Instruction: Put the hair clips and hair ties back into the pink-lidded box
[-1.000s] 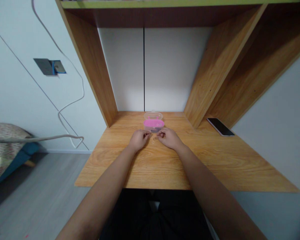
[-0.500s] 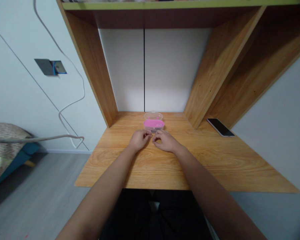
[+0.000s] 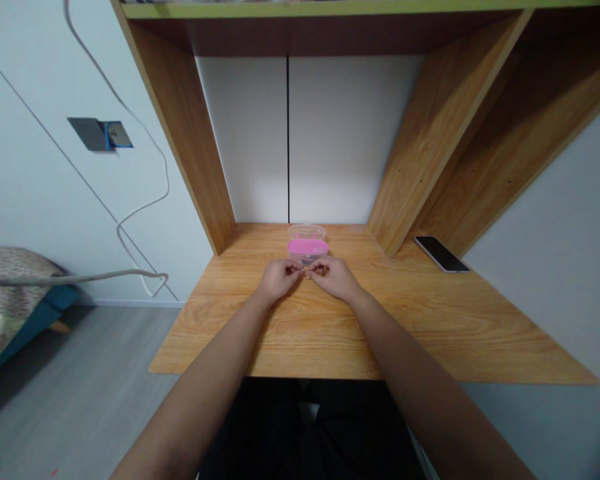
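My left hand (image 3: 280,280) and my right hand (image 3: 336,278) meet fingertip to fingertip just above the desk, both pinched closed. Between them shows a tiny gold-coloured ring-shaped piece (image 3: 308,275); its exact kind is too small to make out. Right behind the fingers stands a small clear plastic box (image 3: 294,257) with a pink insert tray (image 3: 305,247). Its clear lid (image 3: 307,231) lies open toward the back. A few small bits rest on the right part of the pink tray. My fingers partly hide the front of the box.
The wooden desk (image 3: 310,340) has upright side panels (image 3: 180,133) and a shelf overhead. A phone (image 3: 441,254) lies at the right by a divider. A white cable (image 3: 145,200) hangs along the left wall, past a wall socket (image 3: 100,134).
My right hand's fingers have closed from a loose curl into a pinch near the left fingertips. The small gold-coloured piece now shows between the hands. The box has stayed put.
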A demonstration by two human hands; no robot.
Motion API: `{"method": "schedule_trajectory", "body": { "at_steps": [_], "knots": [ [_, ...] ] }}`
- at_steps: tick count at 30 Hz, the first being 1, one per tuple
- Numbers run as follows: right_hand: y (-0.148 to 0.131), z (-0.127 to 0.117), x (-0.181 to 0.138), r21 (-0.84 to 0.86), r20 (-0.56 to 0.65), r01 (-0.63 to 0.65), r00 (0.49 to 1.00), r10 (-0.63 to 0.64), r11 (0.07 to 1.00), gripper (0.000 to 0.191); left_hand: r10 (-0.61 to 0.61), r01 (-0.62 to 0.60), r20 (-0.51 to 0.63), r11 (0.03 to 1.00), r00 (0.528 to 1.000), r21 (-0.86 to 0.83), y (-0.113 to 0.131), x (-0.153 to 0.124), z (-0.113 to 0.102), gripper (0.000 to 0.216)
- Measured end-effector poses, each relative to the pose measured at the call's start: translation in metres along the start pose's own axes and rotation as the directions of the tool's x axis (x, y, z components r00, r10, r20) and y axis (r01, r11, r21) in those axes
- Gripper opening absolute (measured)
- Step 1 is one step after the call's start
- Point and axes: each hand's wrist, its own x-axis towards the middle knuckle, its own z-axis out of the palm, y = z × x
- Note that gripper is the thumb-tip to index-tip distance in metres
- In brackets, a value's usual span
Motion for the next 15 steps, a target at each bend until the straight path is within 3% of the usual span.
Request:
{"method": "schedule_trajectory", "body": {
  "at_steps": [6, 15],
  "knots": [
    [0.012, 0.005, 0.009, 0.315, -0.137, -0.123, 0.975, 0.173, 0.941, 0.034, -0.110, 0.096, -0.037, 0.957, 0.993, -0.273, -0.002, 0.004, 0.007, 0.022],
    [0.006, 0.002, 0.010, 0.549, -0.104, -0.195, 0.949, 0.298, 0.812, 0.042, -0.208, 0.132, -0.073, 0.818, 0.975, -0.560, 0.001, 0.007, 0.006, 0.042]
  ]
}}
